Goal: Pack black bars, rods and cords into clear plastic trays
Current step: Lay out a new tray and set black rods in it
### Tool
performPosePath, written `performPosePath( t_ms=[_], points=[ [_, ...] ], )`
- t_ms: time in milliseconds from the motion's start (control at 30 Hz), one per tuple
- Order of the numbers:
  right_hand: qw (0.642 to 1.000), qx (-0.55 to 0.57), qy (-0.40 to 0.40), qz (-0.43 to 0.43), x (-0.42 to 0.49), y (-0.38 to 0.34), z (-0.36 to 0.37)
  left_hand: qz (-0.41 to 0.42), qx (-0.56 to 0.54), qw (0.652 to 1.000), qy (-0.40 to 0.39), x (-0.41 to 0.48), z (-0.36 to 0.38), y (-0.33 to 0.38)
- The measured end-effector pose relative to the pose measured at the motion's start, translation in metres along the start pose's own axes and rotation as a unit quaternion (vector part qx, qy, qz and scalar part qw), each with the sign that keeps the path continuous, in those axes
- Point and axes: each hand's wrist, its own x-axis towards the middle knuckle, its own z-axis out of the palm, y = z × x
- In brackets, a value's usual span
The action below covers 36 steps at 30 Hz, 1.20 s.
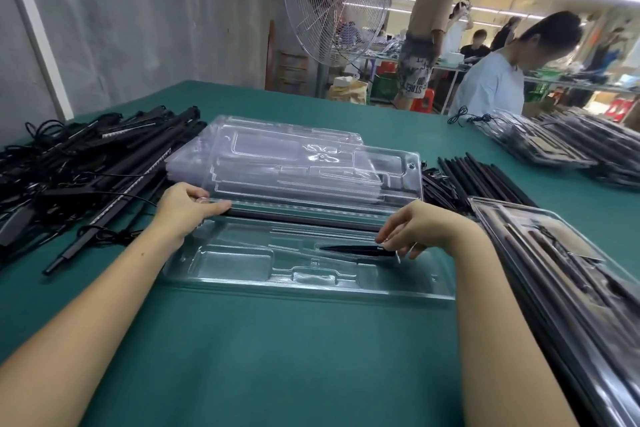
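Note:
An open clear plastic tray (pixel 242 274) lies on the green table in front of me. A long black bar (pixel 298 217) sits along its far edge, under the raised clear lid (pixel 311 170). My left hand (pixel 187 208) presses on the bar's left end, thumb on top. My right hand (pixel 422 229) pinches a short black pointed rod (pixel 356 249) low over the tray's right side. A heap of black bars and cords (pixel 86 163) lies to the left.
Loose black rods (pixel 474 177) lie right of the tray. Packed trays are stacked at near right (pixel 561 270) and far right (pixel 561 146). A person in a white shirt (pixel 491 83) works at the table's far side. A standing fan (pixel 332 0) is behind.

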Motion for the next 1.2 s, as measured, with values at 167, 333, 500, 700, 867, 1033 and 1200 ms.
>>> performPosePath(
  t_ms=[167, 333, 500, 700, 867, 1033, 1200],
  points=[
    [1.0, -0.022, 0.003, -0.012, 0.004, -0.002, 0.008, -0.002, -0.005, 1.0, -0.002, 0.003, 0.0, -0.002],
    [0.999, -0.034, -0.001, 0.002, 0.004, -0.003, 0.006, -0.005, -0.009, 1.0, -0.006, 0.004, -0.001, -0.004],
    [1.0, 0.004, 0.029, 0.0, 0.004, 0.0, 0.004, 0.004, 0.002, 1.0, -0.005, 0.001, -0.002, -0.002],
    [0.986, 0.068, 0.154, -0.02, 0.014, 0.001, 0.014, 0.054, 0.081, 0.995, -0.034, -0.011, 0.004, 0.016],
    [0.967, 0.084, 0.237, -0.045, 0.024, 0.004, 0.029, 0.053, 0.112, 0.992, -0.018, -0.016, 0.006, 0.023],
    [0.961, 0.068, 0.264, -0.055, 0.029, 0.001, 0.039, 0.032, 0.124, 0.99, -0.051, -0.014, -0.007, 0.023],
    [0.965, 0.062, 0.248, -0.063, 0.028, -0.003, 0.043, 0.022, 0.329, 0.935, -0.128, -0.008, -0.038, 0.042]
  ],
)
